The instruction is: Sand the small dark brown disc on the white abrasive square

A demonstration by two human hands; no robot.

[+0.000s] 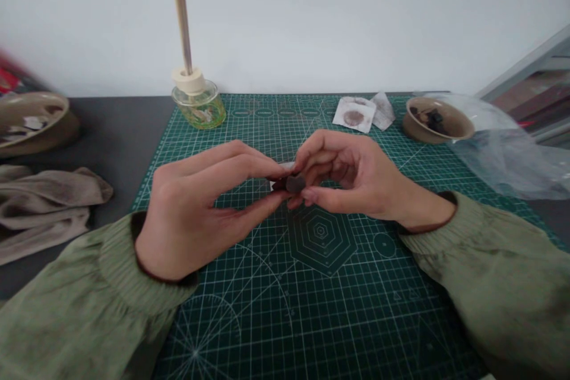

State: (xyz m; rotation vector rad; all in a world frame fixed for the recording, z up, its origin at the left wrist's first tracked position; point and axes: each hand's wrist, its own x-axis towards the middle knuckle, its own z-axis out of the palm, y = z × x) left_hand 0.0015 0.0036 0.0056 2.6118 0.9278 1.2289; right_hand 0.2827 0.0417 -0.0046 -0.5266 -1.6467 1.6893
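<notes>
Both my left hand (205,205) and my right hand (350,175) pinch a small dark brown lump (290,184) between their fingertips, above the middle of a green cutting mat (320,249). The fingers partly hide the lump, and I cannot tell its material. A scrap of white paper (279,185) shows at its edge, close to my left fingertips. Olive green ribbed sleeves (102,270) cover both wrists.
A glass jar (198,105) holds a tall stick at the back. Behind the mat lie paper sheets (355,114) with a brown disc. A brown bowl (436,120) with dark pieces sits back right beside clear plastic (503,148). At left are another bowl (31,122) and folded cloth (44,211).
</notes>
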